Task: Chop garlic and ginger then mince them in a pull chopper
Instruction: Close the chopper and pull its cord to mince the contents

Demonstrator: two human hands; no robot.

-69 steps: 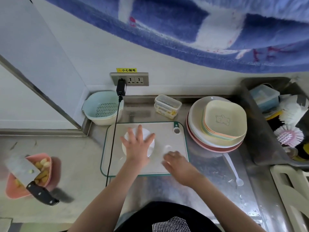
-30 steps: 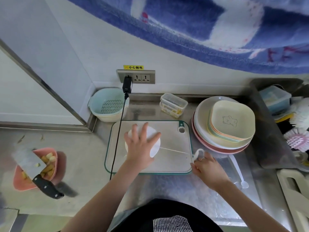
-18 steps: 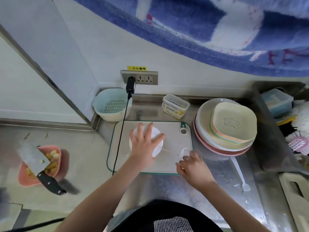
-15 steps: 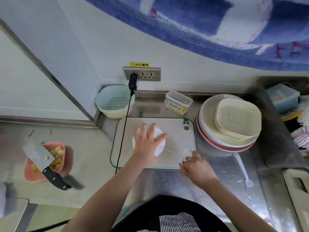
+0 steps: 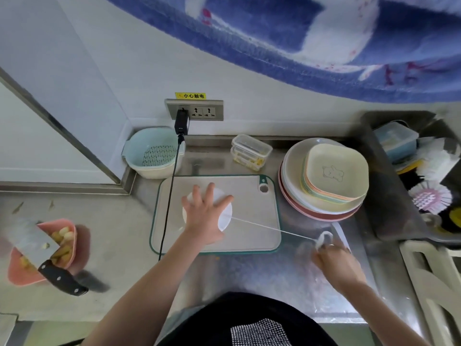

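The white round pull chopper [image 5: 224, 216] stands on the grey cutting board [image 5: 252, 196]. My left hand [image 5: 204, 216] presses flat on its lid with fingers spread. My right hand [image 5: 335, 260] pinches the white pull handle [image 5: 323, 239] off the board's right edge. The white cord [image 5: 269, 228] runs taut from the chopper to that handle. At far left a pink bowl [image 5: 71, 236] holds pale garlic and ginger pieces, with a cleaver [image 5: 37, 248] lying across it.
A black cable [image 5: 169, 196] runs from the wall socket [image 5: 194, 109] over the board's left side. A mint colander [image 5: 152, 151], stacked clear boxes [image 5: 250, 151] and a pile of plates [image 5: 324, 186] line the back. A sink [image 5: 389, 196] with brushes lies to the right.
My right hand has pulled the handle out to the right again, drawing the cord long and taut after letting it retract. My left hand stays on the lid.
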